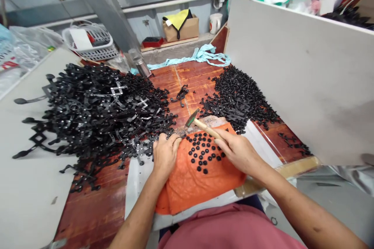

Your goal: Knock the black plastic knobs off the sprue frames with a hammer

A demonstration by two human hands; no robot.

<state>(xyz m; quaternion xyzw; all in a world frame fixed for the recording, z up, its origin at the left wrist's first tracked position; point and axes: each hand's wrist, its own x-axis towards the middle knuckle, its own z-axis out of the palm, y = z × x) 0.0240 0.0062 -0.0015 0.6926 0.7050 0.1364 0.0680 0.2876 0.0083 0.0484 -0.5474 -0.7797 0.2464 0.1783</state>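
My right hand (pixel 238 151) is wrapped round the wooden handle of a small hammer (pixel 206 127), whose metal head is raised above a stone block (pixel 212 120). At the left edge of an orange cloth (pixel 189 186), my left hand (pixel 165 151) has its fingers curled down by the stone. What those fingers hold is hidden. Several small black round pieces (pixel 201 157) with holes lie scattered on the cloth. Beside my left hand rises a large heap of black jointed scissor-like linkages (pixel 102 105). A pile of small black parts (pixel 239 89) lies beyond my right hand.
Upright pale boards stand at the left (pixel 32 186) and right (pixel 277 74). Along the back are a white basket (pixel 96 52), a metal-bottomed jar (pixel 142 64), a cardboard box (pixel 189 29), a mug (pixel 215 23) and a light-blue cloth strip (pixel 201 55).
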